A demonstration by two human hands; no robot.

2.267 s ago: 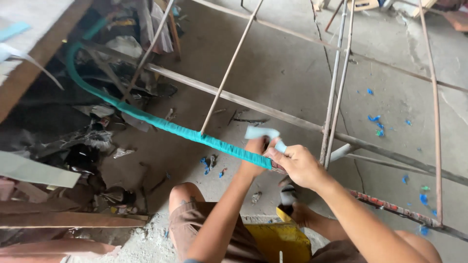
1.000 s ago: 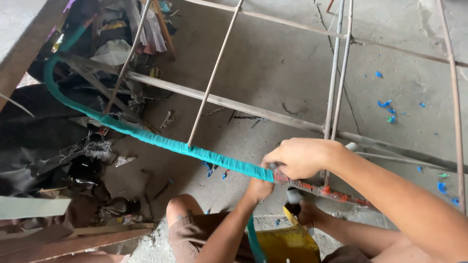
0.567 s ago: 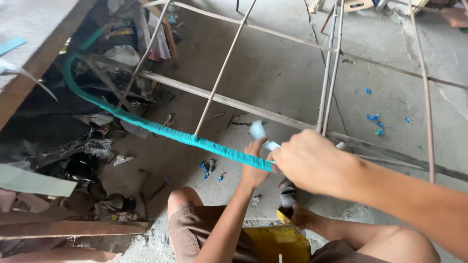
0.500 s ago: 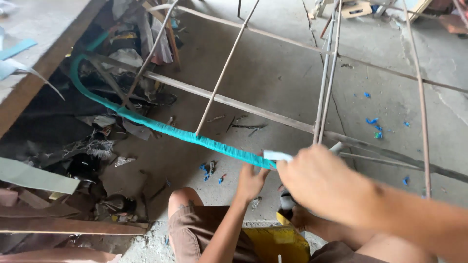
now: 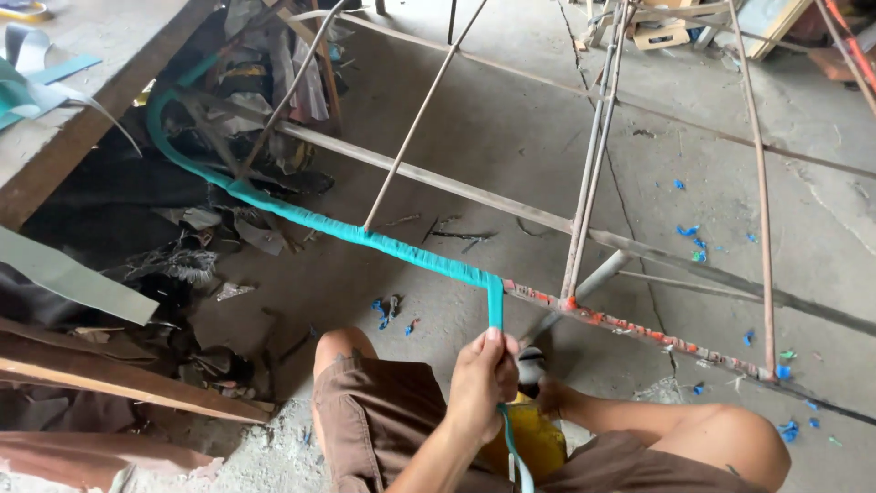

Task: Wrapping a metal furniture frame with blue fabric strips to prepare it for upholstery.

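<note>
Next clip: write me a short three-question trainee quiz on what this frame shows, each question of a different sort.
1. True or false: the left hand pulls the teal plastic strip down from the rusty metal rod.
2. Which side of the rod is already wrapped? A) camera-left B) camera-right
3. Fill in: blue scraps lie on the ____ floor.

Key: 1 true; 2 A; 3 concrete.

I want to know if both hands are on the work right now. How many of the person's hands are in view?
1. The left hand is low in the middle, pulling the teal strip down from the wrapped metal bar. The right hand is out of view.
</note>
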